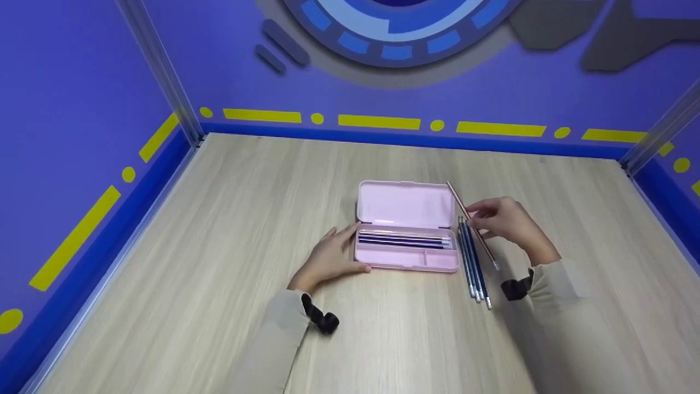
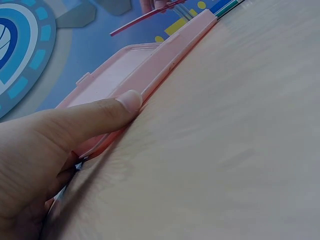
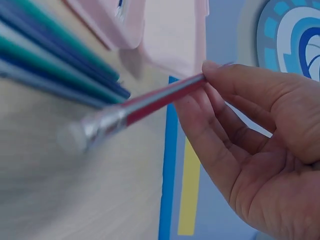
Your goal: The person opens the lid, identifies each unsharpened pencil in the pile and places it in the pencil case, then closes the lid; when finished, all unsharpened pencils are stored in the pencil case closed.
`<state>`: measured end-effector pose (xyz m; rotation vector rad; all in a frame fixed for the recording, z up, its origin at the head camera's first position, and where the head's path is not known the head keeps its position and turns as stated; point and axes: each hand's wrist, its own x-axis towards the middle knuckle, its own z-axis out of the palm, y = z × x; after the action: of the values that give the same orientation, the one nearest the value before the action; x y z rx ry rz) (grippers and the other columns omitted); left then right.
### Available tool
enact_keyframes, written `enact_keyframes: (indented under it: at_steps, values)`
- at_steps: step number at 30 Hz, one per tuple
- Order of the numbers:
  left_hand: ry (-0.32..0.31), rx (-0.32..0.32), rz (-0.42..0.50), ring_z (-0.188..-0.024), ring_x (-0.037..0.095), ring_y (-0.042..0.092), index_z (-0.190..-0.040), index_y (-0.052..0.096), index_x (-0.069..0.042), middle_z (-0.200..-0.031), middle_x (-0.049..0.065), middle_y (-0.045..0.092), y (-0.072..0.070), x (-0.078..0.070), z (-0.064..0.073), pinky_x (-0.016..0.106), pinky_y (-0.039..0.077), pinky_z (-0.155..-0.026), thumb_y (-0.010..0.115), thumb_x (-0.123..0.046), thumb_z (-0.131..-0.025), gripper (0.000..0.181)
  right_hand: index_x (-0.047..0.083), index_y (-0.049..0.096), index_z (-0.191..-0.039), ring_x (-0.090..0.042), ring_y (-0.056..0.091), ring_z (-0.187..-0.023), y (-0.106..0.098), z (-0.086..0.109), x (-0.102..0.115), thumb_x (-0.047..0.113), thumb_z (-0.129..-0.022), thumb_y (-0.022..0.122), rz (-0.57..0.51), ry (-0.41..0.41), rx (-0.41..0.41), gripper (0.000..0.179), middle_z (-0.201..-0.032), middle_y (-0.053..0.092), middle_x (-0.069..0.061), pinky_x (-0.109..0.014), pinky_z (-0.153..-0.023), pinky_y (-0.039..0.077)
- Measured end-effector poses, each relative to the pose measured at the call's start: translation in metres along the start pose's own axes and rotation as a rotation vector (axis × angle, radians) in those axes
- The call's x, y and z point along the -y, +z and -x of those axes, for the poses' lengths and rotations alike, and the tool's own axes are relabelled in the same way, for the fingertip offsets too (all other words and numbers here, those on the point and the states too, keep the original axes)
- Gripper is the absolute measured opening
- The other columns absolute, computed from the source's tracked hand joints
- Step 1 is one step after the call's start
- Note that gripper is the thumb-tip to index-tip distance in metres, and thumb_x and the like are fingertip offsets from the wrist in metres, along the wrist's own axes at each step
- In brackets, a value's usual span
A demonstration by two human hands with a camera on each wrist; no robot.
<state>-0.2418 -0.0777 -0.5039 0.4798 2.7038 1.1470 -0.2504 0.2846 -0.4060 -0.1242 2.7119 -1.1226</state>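
A pink pencil case (image 1: 391,259) lies with its lid raised, several pencils (image 1: 404,239) in its back compartment. My left hand (image 1: 332,257) holds the case's left end, the thumb (image 2: 112,112) along the front wall and the fingers reaching round behind. Between the thumb and fingers of my right hand (image 1: 506,221) is a red pencil (image 3: 160,100), pinched near its middle. Its white eraser end points down toward me, and its other end rises beside the lid. Just below that hand, several blue and green pencils (image 1: 473,262) lie side by side, right of the case.
The wood-grain table (image 1: 246,219) is bounded by blue-purple panels (image 1: 383,93) at the back and sides. Metal posts (image 1: 169,76) stand at the back corners. Black cameras (image 1: 326,323) are strapped to both wrists.
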Motion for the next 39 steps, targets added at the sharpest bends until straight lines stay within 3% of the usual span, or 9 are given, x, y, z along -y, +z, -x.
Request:
enact_keyframes:
  at_steps: [13, 20, 29, 39]
  values:
    - [-0.002, 0.0, -0.007, -0.144, 0.045, 0.019, -0.151, 0.032, -0.031, -0.154, -0.001, 0.037, -0.002, 0.0, 0.001, 0.064, 0.021, -0.113, 0.084, -0.052, -0.063, 0.104, 0.002, 0.071, -0.11, -0.02, 0.062, -0.072, 0.023, -0.017, 0.034, 0.004, -0.086, 0.067, 0.131, -0.169, 0.019, 0.025, -0.09, 0.069, -0.016, -0.025, -0.062, 0.055]
    - [-0.007, 0.001, 0.005, -0.144, 0.044, 0.019, -0.151, 0.032, -0.031, -0.154, -0.003, 0.036, -0.002, -0.001, 0.001, 0.064, 0.022, -0.113, 0.084, -0.051, -0.063, 0.104, 0.004, 0.074, -0.106, -0.023, 0.065, -0.077, 0.038, -0.026, 0.048, -0.002, -0.085, 0.067, 0.123, -0.192, 0.077, 0.023, -0.094, 0.072, -0.014, -0.026, -0.066, 0.056]
    - [-0.006, 0.005, -0.008, -0.144, 0.044, 0.019, -0.151, 0.031, -0.031, -0.155, -0.002, 0.035, -0.002, -0.001, 0.001, 0.064, 0.022, -0.113, 0.084, -0.052, -0.063, 0.104, 0.008, 0.078, -0.098, -0.018, 0.061, -0.075, 0.059, -0.036, 0.064, -0.004, -0.081, 0.07, 0.195, -0.229, 0.116, 0.022, -0.094, 0.074, -0.011, -0.029, -0.07, 0.055]
    - [0.017, 0.002, 0.007, -0.143, 0.046, 0.019, -0.15, 0.033, -0.029, -0.154, 0.0, 0.038, -0.001, -0.001, 0.001, 0.062, 0.021, -0.115, 0.084, -0.05, -0.064, 0.103, 0.006, 0.078, -0.092, -0.017, 0.066, -0.076, 0.08, -0.041, 0.073, -0.005, -0.078, 0.073, 0.23, -0.281, 0.157, 0.018, -0.088, 0.075, -0.01, -0.034, -0.073, 0.058]
